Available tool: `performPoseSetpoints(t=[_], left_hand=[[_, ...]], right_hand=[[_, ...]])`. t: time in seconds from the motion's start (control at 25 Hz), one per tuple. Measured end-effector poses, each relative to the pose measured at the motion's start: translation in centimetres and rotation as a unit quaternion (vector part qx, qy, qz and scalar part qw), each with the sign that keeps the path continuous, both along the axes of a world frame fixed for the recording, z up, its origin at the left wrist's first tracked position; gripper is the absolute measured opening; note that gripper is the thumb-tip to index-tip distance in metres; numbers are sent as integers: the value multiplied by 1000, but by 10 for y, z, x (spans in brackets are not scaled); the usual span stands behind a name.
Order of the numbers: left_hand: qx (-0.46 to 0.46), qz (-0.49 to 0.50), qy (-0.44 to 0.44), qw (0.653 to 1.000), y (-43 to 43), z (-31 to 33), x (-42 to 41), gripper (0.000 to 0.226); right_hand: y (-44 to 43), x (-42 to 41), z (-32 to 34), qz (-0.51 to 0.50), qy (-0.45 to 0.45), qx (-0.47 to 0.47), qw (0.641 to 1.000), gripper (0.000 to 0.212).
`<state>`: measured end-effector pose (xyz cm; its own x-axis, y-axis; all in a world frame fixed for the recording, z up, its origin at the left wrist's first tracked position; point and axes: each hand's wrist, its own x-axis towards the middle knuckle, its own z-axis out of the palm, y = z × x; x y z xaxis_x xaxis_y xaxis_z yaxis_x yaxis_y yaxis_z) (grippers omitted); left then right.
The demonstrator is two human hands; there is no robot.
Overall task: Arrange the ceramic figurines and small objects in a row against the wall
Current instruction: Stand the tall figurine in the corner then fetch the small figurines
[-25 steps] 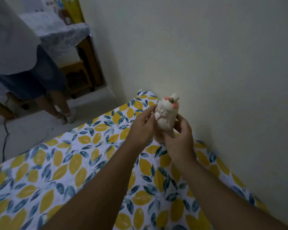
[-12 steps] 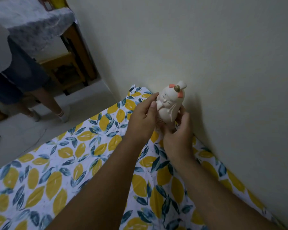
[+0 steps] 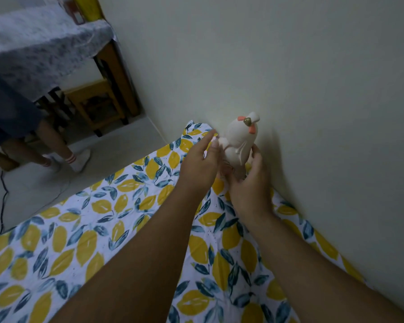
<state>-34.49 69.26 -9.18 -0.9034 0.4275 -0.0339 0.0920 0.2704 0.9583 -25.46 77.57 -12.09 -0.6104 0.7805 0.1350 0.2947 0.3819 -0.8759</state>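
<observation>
White ceramic figurine with orange bow, upright, close to wall, above far end of lemon-print cloth. Right hand grips figurine base, fingers wrapped around lower body. Left hand loosely open, fingertips at figurine's side; contact uncertain. Second person's legs beside covered table.

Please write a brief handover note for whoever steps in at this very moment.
Right hand: holds the white ceramic figurine from below.
Left hand: fingers open, fingertips at the figurine's side.
The figurine is upright, close to the wall, near the far corner of the lemon-print cloth; whether its base rests on the cloth is hidden.
Done: nothing visibly placed.
Left: set it down; no other pieces in view.
</observation>
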Motion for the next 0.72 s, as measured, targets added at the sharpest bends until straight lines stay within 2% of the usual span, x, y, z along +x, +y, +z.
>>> performPoseSetpoints(t=[0.12, 0.24, 0.44, 0.72], left_hand=[[-58, 42, 70, 995, -53, 13, 30, 46], [-166, 55, 145, 974, -138, 23, 74, 49], [-297, 97, 154, 938, -307, 31, 157, 56], [-377, 182, 123, 900, -478, 18, 242, 63]], right_hand=[[-35, 28, 16, -14, -43, 92, 995, 77], [-101, 56, 34, 95, -81, 146, 981, 64], [-246, 93, 53, 315, -168, 198, 913, 64], [-401, 147, 37, 472, -211, 268, 813, 66]])
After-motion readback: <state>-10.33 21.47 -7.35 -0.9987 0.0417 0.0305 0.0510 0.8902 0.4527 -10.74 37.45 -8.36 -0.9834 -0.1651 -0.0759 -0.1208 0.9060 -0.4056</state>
